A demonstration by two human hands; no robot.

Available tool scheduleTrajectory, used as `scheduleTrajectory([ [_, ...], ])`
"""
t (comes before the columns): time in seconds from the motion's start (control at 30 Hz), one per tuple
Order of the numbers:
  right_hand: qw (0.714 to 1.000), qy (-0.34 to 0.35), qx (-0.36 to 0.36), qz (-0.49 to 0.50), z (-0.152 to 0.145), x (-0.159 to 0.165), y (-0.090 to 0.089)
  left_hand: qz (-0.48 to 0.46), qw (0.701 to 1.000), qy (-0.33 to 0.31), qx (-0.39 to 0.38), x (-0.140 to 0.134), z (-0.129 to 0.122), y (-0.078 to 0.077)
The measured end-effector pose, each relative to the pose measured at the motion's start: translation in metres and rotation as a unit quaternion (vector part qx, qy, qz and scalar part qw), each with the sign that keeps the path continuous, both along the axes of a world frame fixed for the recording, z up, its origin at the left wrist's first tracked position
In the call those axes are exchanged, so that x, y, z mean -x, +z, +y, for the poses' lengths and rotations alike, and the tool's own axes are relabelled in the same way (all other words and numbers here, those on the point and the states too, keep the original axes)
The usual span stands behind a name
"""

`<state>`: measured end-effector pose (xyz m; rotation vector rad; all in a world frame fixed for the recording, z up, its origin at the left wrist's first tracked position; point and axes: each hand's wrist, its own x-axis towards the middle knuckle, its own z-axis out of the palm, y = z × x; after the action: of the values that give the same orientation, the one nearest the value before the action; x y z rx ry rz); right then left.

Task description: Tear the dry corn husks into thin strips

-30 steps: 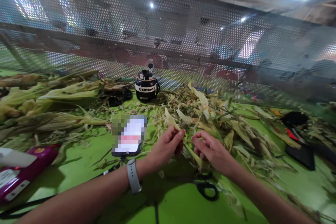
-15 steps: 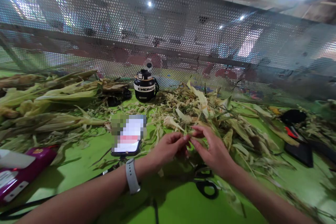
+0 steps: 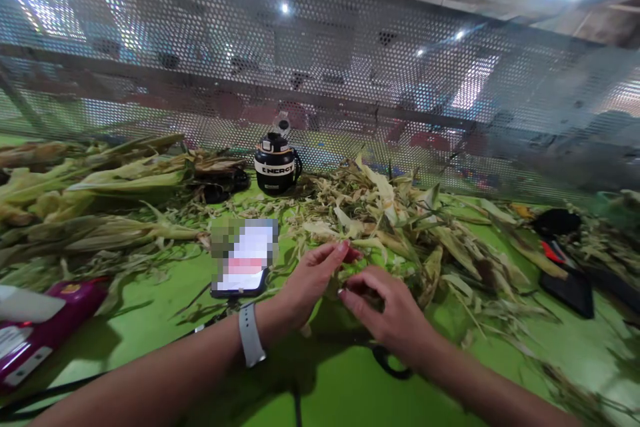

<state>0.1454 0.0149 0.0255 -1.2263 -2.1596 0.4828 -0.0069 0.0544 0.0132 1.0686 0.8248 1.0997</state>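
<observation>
My left hand [image 3: 316, 275], with a pale watch strap at the wrist, is over the green table, thumb and fingers pressed together in a pinch. Whatever is between those fingers is too small to make out. A pale husk strip [image 3: 369, 242] lies just beyond the fingertips; I cannot tell whether they touch it. Lower and to the right, my right hand [image 3: 387, 303] has curled fingers with the thumb close to them, and their contents are hidden. Beneath it shows a black loop handle [image 3: 391, 365], apparently of scissors. Behind both hands lies a heap of corn husks [image 3: 395, 207].
A phone [image 3: 244, 260] lies left of my hands. Behind it stands a black bottle [image 3: 275, 165]. Long husks [image 3: 125, 183] pile at the left, above a purple device [image 3: 55, 327]. A dark flat object [image 3: 567, 290] rests at the right. A perforated screen [image 3: 330, 80] closes the back.
My hands have moved apart. The right hand has come down toward me and now covers part of the black handles; the left fingers have risen slightly and point forward.
</observation>
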Motion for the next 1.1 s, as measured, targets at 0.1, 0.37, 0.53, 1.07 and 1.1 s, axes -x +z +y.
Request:
scheduleTrajectory([
  [0.1,0.978,-0.065,-0.196,-0.025,0.007,-0.011,0.008,0.009,0.999,0.006,-0.035,0.002,0.003,0.000],
  [0.37,0.988,-0.078,-0.123,-0.056,0.023,-0.019,0.007,0.098,0.991,-0.005,-0.088,0.006,0.009,-0.004],
  [0.53,0.987,-0.102,-0.120,0.017,0.020,-0.021,0.008,0.213,0.937,0.167,-0.222,0.007,0.003,0.004],
  [1.07,0.983,-0.004,-0.130,-0.131,0.006,-0.010,0.008,0.154,0.986,-0.003,-0.065,0.004,0.004,0.004],
  [1.1,0.976,-0.002,-0.153,-0.153,0.007,-0.013,0.009,0.167,0.984,-0.011,-0.067,0.004,0.005,0.002],
])
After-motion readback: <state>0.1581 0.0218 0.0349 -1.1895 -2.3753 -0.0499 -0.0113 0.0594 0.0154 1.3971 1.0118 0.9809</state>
